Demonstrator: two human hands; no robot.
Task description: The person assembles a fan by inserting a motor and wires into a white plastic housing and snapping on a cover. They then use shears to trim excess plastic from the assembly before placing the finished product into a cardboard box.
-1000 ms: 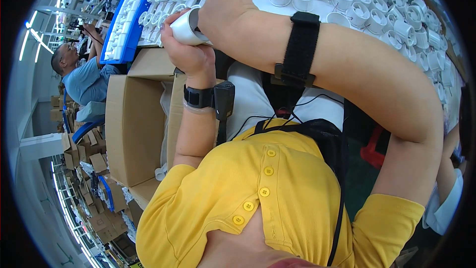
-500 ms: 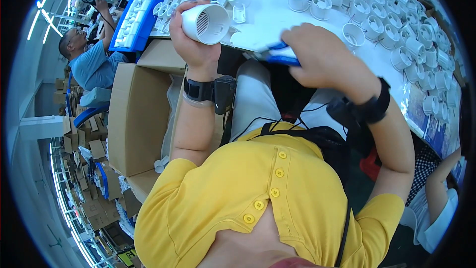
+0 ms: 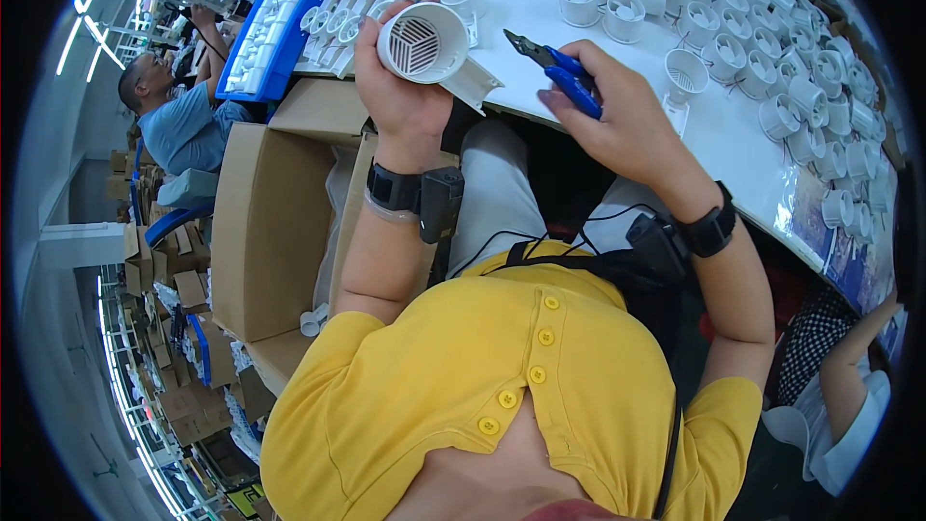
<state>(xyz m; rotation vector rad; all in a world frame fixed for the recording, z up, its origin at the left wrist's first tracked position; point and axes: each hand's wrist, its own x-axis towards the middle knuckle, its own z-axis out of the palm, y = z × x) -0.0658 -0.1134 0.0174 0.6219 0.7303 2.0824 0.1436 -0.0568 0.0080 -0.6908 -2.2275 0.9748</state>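
Note:
A white plastic cup-shaped housing (image 3: 446,39) with a slotted bottom and a flat side bracket is gripped in my left hand (image 3: 400,101). Its open mouth faces me, above the table's front edge. My right hand (image 3: 622,111) is closed round blue-handled cutting pliers (image 3: 569,77). Their dark jaws point up and to the left, apart from the housing. Just right of my right hand, another slotted white housing (image 3: 686,72) stands on the white table (image 3: 526,14).
Many white cup-shaped parts (image 3: 730,48) crowd the table's right side. A blue tray (image 3: 280,63) of white pieces lies at the far left. An open cardboard box (image 3: 256,222) stands beside my left arm. One co-worker (image 3: 183,125) is at the left, another person's arm (image 3: 854,367) at the lower right.
The housing in my left hand has shifted slightly right and turned, showing more of its slotted bottom and bracket. The pliers have swung upward, away from the table's front edge.

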